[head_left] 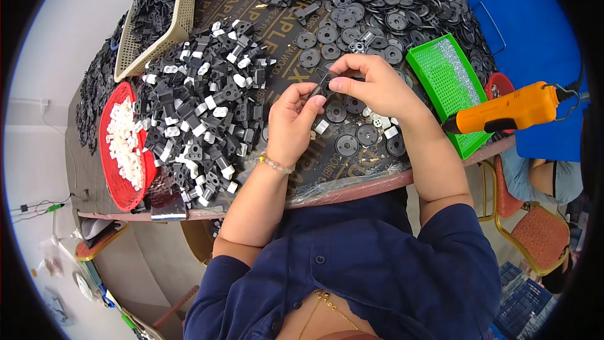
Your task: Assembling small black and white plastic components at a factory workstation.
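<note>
Over the middle of the table, my left hand (290, 121) and my right hand (372, 83) meet at a small black plastic part (323, 82). Thumb and fingers of both hands pinch it, one at each end; its exact shape is partly covered by the fingertips. Just beside my left thumb lies a small white plastic piece (321, 126). Below my right hand are black grooved discs (346, 145) with centre holes, and white round pieces (377, 121) among them. To the left of my left hand spreads a heap of black parts with white ends (211, 104).
A red basket (151, 170) of white pieces and a beige basket (182, 22) of black parts stand at left. Black discs (396, 21) are heaped at the back. On the right are a green tray (462, 145) of small metal pieces and an orange electric screwdriver (509, 108).
</note>
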